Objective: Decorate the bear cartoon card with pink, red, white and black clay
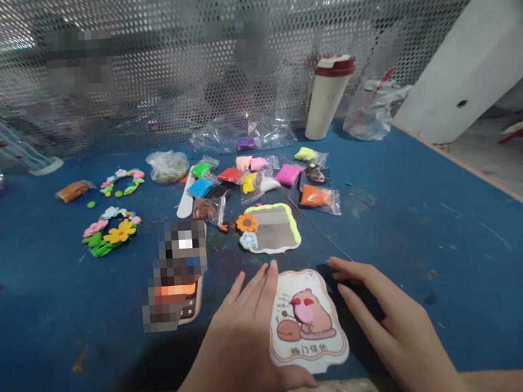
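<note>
A white scalloped board (311, 357) with a cartoon animal and printed lettering lies in front of me. A pink oval of clay (303, 311) sits on the animal, with two red pieces (303, 301) at its top. My left hand (248, 334) holds the board along its left side, index finger at the upper corner and thumb at the bottom edge. To the board's right is my right hand (386, 312), its thumb and fingers apart with nothing visible between them. Just beyond the board lies a scalloped mirror (270, 228) with a yellow-green and white clay rim and two clay flowers.
Several bags of coloured clay, including an orange one (315, 196), lie behind the mirror. A phone (197, 302) is left of my left hand. Clay-flower rings (119, 231) sit further left. A thin rod (322, 230), white stick (185, 195) and lidded cup (329, 99) are also on the table.
</note>
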Demonstrator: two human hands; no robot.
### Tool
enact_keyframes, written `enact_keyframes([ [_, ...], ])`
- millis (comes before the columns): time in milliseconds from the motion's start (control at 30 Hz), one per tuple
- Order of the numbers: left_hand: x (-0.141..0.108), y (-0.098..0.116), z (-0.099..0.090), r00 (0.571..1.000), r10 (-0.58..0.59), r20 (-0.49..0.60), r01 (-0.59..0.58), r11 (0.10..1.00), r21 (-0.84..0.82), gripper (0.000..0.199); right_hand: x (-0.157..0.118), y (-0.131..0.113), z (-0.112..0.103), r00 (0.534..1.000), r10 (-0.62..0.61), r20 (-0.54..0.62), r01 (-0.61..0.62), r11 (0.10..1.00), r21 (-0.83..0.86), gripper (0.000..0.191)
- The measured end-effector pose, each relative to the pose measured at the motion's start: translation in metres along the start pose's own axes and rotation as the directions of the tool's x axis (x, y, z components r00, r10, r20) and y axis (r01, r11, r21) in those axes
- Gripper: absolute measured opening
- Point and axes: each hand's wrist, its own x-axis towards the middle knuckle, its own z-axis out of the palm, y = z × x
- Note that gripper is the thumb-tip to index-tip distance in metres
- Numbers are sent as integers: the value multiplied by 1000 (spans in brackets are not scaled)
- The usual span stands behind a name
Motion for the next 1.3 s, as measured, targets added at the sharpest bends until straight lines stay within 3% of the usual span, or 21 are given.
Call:
enact_keyframes([
  [233,6,-8,6,1000,-24,-9,24,999,-40,140,2,1,0,999,-39,6,39,999,-15,26],
  [567,7,-12,5,998,-34,62,39,996,-83,140,2,4,1,999,-40,20,41,998,-40,24],
  [733,4,-17,0,999,-35,8,35,992,-124,143,2,4,1,999,-29,30,30,999,-35,24],
  [800,2,-22,-7,993,-87,-82,76,989,-126,124,3,4,2,999,-17,38,18,999,-29,24],
  [900,-5,-30,-18,951,-171,-257,157,985,-76,50,2,4,2,999,-3,42,3,1000,-7,23],
  [933,-7,-32,-21,944,-172,-283,162,985,-58,36,2,4,1,999,2,37,-2,1000,1,23],
  [1033,-11,-37,-29,924,-192,-332,202,979,-4,29,3,3,-4,1000,6,17,-6,1000,13,22],
  [1133,-11,-43,-36,886,-290,-361,315,949,10,18,11,1,-15,999,-45,11,46,999,-28,22],
  [1200,-7,-50,-39,909,-308,-281,326,945,18,14,21,-2,-24,995,-103,2,103,992,-79,22],
  [1300,1,-60,-37,972,-216,-94,222,973,60,18,39,-8,-33,981,-195,-10,192,973,-129,21],
])
